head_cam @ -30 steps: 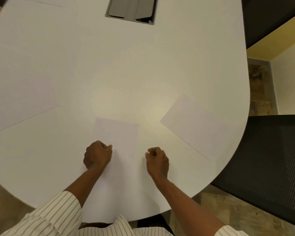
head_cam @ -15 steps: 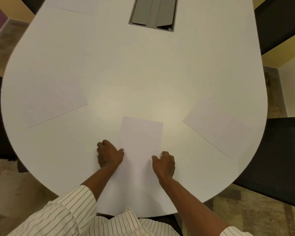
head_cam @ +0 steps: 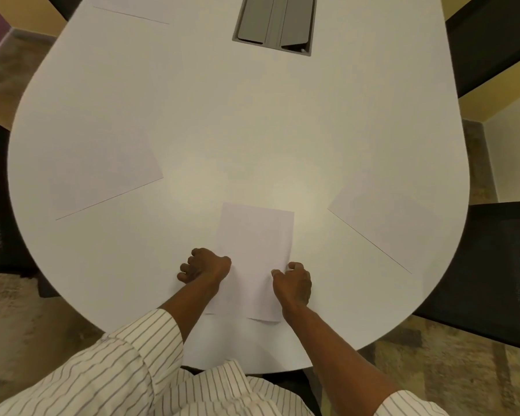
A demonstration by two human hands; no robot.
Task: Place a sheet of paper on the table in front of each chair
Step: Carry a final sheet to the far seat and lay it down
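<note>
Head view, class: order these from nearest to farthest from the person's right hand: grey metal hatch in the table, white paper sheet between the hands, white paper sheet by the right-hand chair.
1. White paper sheet between the hands, touched by the right hand.
2. White paper sheet by the right-hand chair, at the right.
3. Grey metal hatch, far middle.
</note>
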